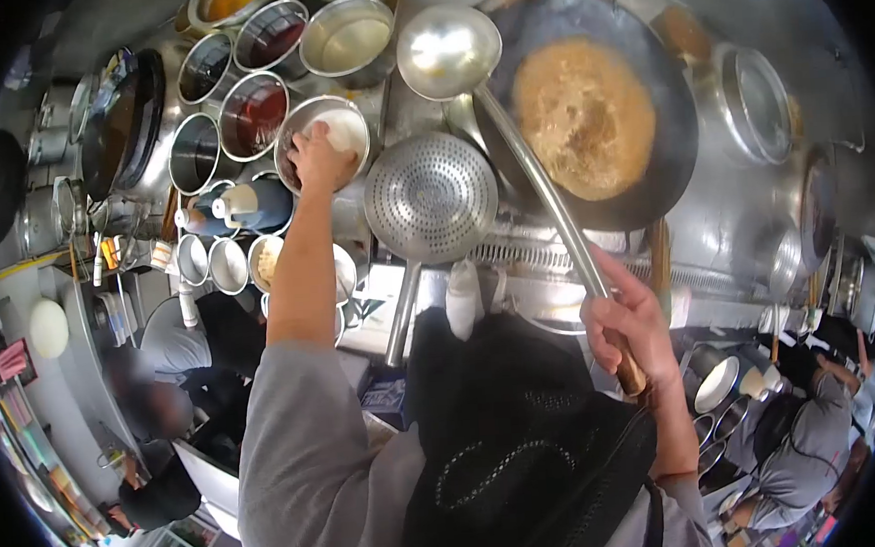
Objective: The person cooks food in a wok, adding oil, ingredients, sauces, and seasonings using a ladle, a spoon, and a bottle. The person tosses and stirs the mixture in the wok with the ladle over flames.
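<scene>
My right hand point(626, 322) is wrapped round the wooden-ended handle of a long steel ladle point(542, 182). The ladle's bowl hangs up and to the left of the wok, above the steel counter. In the dark wok point(664, 129), a brown, bubbling liquid point(583, 119) covers the bottom. My left hand point(321, 162) reaches into a steel bowl point(362, 156) of white, powdery stuff. Its fingers are bent together in a pinch, and what lies between them is hidden. A perforated steel strainer point(431, 199) rests between the bowl and the wok, its handle towards me.
Several steel pots of sauces and liquids, one with red sauce point(255, 116), stand at upper left. Two dark bottles point(258, 204) lie near my left forearm, beside small bowls point(228, 265). A flame shows behind the wok. Other people point(803, 442) stand at lower right and left.
</scene>
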Motion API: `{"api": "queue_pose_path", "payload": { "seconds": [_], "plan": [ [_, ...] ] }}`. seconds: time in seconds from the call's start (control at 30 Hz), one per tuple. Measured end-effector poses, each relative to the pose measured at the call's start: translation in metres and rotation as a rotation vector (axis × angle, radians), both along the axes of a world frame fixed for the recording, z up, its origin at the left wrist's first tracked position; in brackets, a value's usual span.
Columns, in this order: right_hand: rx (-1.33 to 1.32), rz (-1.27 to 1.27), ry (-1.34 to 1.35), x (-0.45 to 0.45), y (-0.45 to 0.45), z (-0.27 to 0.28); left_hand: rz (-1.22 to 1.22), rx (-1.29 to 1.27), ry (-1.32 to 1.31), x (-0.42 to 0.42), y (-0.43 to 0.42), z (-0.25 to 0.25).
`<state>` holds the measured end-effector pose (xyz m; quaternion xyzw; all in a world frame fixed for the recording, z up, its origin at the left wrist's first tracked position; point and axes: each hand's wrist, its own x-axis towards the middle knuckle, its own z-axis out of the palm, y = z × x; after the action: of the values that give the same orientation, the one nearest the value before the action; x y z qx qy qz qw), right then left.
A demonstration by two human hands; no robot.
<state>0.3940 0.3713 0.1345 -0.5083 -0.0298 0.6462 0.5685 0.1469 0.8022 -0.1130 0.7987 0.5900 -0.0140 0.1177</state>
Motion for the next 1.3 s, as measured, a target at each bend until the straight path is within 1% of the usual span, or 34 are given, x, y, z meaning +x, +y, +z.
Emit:
{"api": "queue_pose_path", "payload": {
  "seconds": [0.03, 0.1, 0.2, 0.3, 0.57, 0.63, 0.67, 0.7, 0.73, 0.8, 0.83, 0.87, 0.93, 1.0, 1.03, 1.07, 1.1, 1.13, 1.17, 1.2, 1.27, 1.3],
  "plan": [
    [-0.015, 0.005, -0.003, -0.002, 0.000, -0.001, -0.004, -0.011, 0.025, -0.002, 0.000, -0.005],
    [-0.027, 0.015, 0.004, -0.007, 0.005, -0.002, -0.015, 0.056, 0.017, -0.002, 0.005, -0.010],
    [-0.042, 0.078, -0.017, -0.008, 0.008, -0.004, -0.010, -0.011, 0.047, -0.001, 0.014, -0.017],
    [-0.066, 0.092, -0.019, -0.013, 0.015, -0.002, -0.025, 0.022, 0.038, -0.004, 0.015, -0.027],
    [-0.020, 0.068, 0.001, -0.021, 0.021, -0.005, -0.012, 0.062, 0.062, 0.006, 0.007, -0.017],
    [-0.052, 0.065, 0.026, -0.023, 0.020, -0.006, -0.121, 0.169, 0.023, 0.001, 0.011, -0.028],
    [-0.018, 0.045, 0.003, -0.023, 0.018, -0.006, -0.072, 0.208, -0.033, -0.001, 0.012, -0.037],
    [0.006, 0.045, 0.027, -0.025, 0.016, -0.008, -0.109, 0.156, 0.016, 0.001, 0.013, -0.027],
    [0.028, 0.045, 0.049, -0.026, 0.012, -0.009, -0.172, 0.139, 0.022, -0.004, 0.022, -0.034],
    [0.064, 0.023, 0.063, -0.029, 0.006, -0.012, -0.074, 0.074, 0.007, 0.003, 0.015, -0.017],
    [0.078, 0.027, 0.059, -0.029, 0.004, -0.014, -0.077, 0.026, -0.032, -0.002, 0.024, -0.023],
    [0.091, 0.037, 0.057, -0.027, 0.003, -0.013, -0.061, -0.005, -0.081, -0.001, 0.024, -0.015],
    [0.109, 0.035, 0.067, -0.024, 0.002, -0.007, -0.072, 0.052, -0.185, 0.004, 0.030, -0.006],
    [0.086, 0.031, 0.110, -0.025, -0.001, -0.012, -0.189, 0.030, -0.454, 0.024, 0.036, 0.027],
    [0.084, 0.036, 0.115, -0.024, -0.001, -0.011, -0.373, 0.079, -0.628, 0.036, 0.036, 0.049],
    [0.078, 0.050, 0.125, -0.024, -0.002, -0.010, -0.400, 0.085, -0.634, 0.057, 0.020, 0.088],
    [0.113, 0.045, 0.154, -0.024, -0.002, -0.010, -0.428, 0.033, -0.593, 0.076, 0.004, 0.122],
    [0.152, 0.039, 0.181, -0.024, -0.002, -0.009, -0.513, 0.099, -0.539, 0.090, 0.000, 0.131],
    [0.150, 0.042, 0.197, -0.023, -0.002, -0.006, -0.550, 0.071, -0.471, 0.104, -0.012, 0.150],
    [0.156, 0.046, 0.197, -0.023, -0.002, -0.004, -0.549, 0.078, -0.469, 0.111, -0.015, 0.150],
    [0.177, 0.068, 0.196, -0.020, -0.005, 0.000, -0.619, 0.055, -0.350, 0.127, -0.016, 0.145],
    [0.178, 0.059, 0.194, -0.018, -0.007, 0.002, -0.693, 0.169, -0.293, 0.130, -0.017, 0.142]
  ]
}}
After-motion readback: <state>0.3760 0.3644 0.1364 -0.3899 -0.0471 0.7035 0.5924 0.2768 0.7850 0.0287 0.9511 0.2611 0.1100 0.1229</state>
